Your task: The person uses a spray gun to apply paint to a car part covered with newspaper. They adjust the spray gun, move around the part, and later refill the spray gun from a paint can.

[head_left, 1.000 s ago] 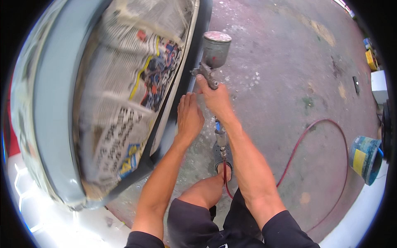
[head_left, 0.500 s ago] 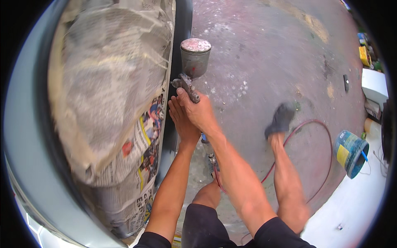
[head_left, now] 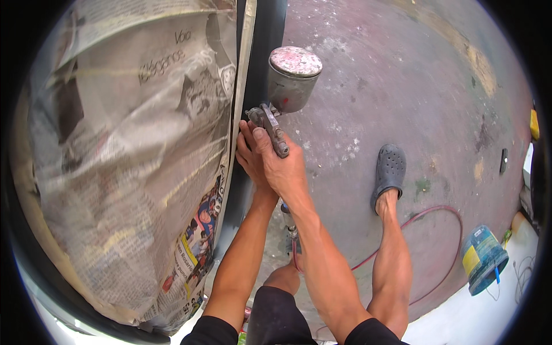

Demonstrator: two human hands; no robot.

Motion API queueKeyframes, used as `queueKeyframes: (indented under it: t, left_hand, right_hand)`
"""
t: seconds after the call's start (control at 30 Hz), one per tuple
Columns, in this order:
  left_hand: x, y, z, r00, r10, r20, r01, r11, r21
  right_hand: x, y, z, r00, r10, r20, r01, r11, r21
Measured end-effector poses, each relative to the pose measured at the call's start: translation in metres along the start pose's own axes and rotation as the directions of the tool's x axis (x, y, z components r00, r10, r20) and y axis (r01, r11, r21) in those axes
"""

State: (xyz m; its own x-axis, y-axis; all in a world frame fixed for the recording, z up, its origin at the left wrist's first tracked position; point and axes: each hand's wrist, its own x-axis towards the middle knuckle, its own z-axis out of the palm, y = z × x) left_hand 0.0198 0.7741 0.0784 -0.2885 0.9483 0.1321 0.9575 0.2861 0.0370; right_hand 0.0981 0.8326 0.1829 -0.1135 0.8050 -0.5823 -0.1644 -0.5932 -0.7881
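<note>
My right hand point(head_left: 283, 167) is closed round the handle of a metal spray gun point(head_left: 270, 127). On top of the gun sits a cup point(head_left: 292, 86) with a paint-spattered lid. My left hand point(head_left: 253, 164) lies just left of the right one and partly behind it, its visible fingers stretched upward close to the edge of a dark panel point(head_left: 264, 43). Whether its fingertips touch the panel or the gun is hard to tell. Newspaper masking point(head_left: 132, 149) covers the wide area left of the panel, with tape along its border. A hose fitting point(head_left: 291, 229) shows below my wrists.
A red hose point(head_left: 451, 259) loops over the stained floor point(head_left: 356, 86) past my foot in a dark clog point(head_left: 390, 172). To the right a blue bucket point(head_left: 483, 261) lies tilted on a white surface point(head_left: 460, 310). A small dark object point(head_left: 503, 161) lies on the floor.
My view has shifted, and more of the newspaper shows at the left. The gun and both hands appear slightly farther right, and my left fingers sit closer to the gun. My clogged foot has come down.
</note>
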Motion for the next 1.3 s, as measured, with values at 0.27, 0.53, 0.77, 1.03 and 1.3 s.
queueKeyframes:
  t: [0.27,0.53,0.77,1.03,1.3]
  left_hand:
    - [0.051,0.035,-0.015,0.967,-0.125,0.223,0.107,0.99,0.092]
    - [0.104,0.058,0.013,0.988,-0.002,-0.155,-0.015,0.994,-0.112]
    - [0.17,0.07,0.038,0.972,0.081,-0.22,-0.103,0.99,-0.091]
    - [0.259,0.102,0.044,0.959,0.155,-0.236,-0.155,0.988,0.016]
    - [0.325,0.121,0.058,0.98,0.121,-0.159,-0.117,0.993,0.029]
  right_hand:
    - [0.045,-0.039,-0.011,1.0,0.012,-0.018,-0.011,0.998,0.063]
    - [0.077,-0.054,-0.02,0.995,-0.091,-0.047,0.092,0.995,0.024]
    - [0.093,-0.085,-0.025,0.992,-0.12,-0.045,0.122,0.992,0.031]
    - [0.103,-0.126,-0.05,0.992,0.123,-0.042,-0.122,0.992,0.036]
    - [0.12,-0.155,-0.068,0.989,0.101,-0.107,-0.094,0.993,0.071]
